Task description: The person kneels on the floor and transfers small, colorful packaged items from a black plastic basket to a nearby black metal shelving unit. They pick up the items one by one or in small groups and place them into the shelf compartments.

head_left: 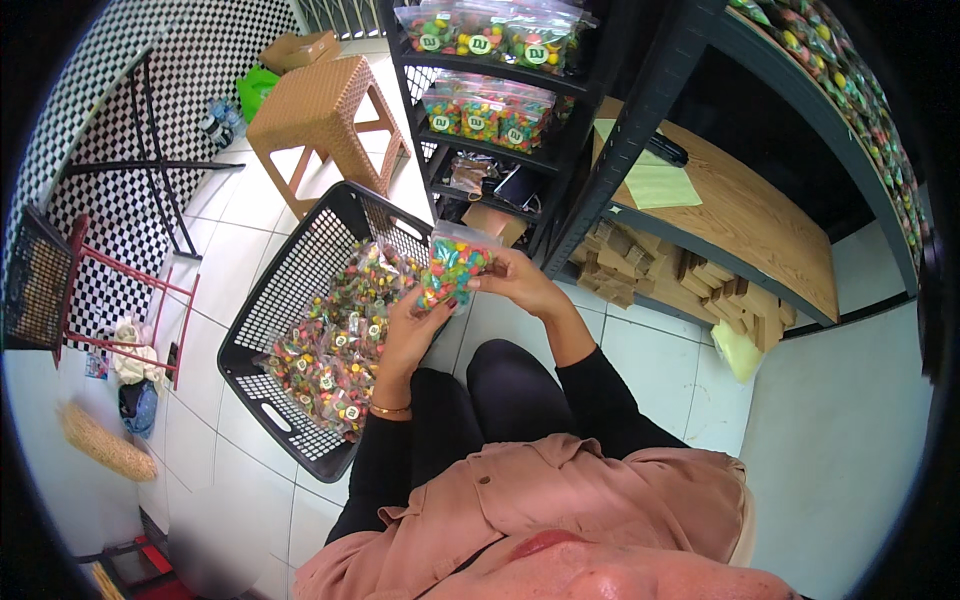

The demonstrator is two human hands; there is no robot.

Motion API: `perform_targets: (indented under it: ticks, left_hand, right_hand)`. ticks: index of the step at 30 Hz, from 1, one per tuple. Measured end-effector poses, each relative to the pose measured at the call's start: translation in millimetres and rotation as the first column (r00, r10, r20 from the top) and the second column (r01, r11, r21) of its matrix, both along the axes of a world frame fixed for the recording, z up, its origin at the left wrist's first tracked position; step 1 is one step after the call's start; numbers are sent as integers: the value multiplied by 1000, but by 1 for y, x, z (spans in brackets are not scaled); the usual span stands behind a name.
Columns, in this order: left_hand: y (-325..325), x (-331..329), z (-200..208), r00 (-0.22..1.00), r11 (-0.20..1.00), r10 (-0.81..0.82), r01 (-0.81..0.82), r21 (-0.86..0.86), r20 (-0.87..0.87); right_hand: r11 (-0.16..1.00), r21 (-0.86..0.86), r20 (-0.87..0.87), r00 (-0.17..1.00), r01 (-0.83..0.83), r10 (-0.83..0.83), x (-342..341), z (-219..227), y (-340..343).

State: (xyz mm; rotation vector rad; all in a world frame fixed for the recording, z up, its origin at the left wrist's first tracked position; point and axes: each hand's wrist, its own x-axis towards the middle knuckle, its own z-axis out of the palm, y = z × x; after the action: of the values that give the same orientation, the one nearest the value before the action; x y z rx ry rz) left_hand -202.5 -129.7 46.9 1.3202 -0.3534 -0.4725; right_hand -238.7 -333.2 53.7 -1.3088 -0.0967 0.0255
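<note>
Between my hands, over the right edge of a black basket, is a clear zip bag of colourful candies. My left hand grips the bag's lower left side, fingers closed on it. On the other side, my right hand pinches the bag's right edge with thumb and fingers. The bag is tilted, its clear top strip pointing away from me. Inside the basket, just left of my hands, lies a heap of similar filled candy bags, several with round white labels.
A brown woven-pattern stool stands beyond the basket. Ahead, a black shelf rack holds rows of candy bags. To the right is a wood-topped shelf with folded cardboard boxes beneath. A red-framed chair is at left.
</note>
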Motion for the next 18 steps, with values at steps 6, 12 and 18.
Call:
perform_targets:
  ticks: [6, 12, 18]
  left_hand:
    - [-71, 28, 25, 906, 947, -3, -134, 293, 424]
    - [-188, 86, 26, 733, 945, 179, -314, 92, 656]
    - [-267, 106, 21, 549, 846, 157, -504, 175, 821]
  right_hand:
    - [866, -125, 149, 872, 484, -466, -20, -14, -26]
    - [810, -146, 41, 821, 568, -569, -54, -53, -59]
    - [825, -282, -127, 833, 490, -539, -97, -94, -76]
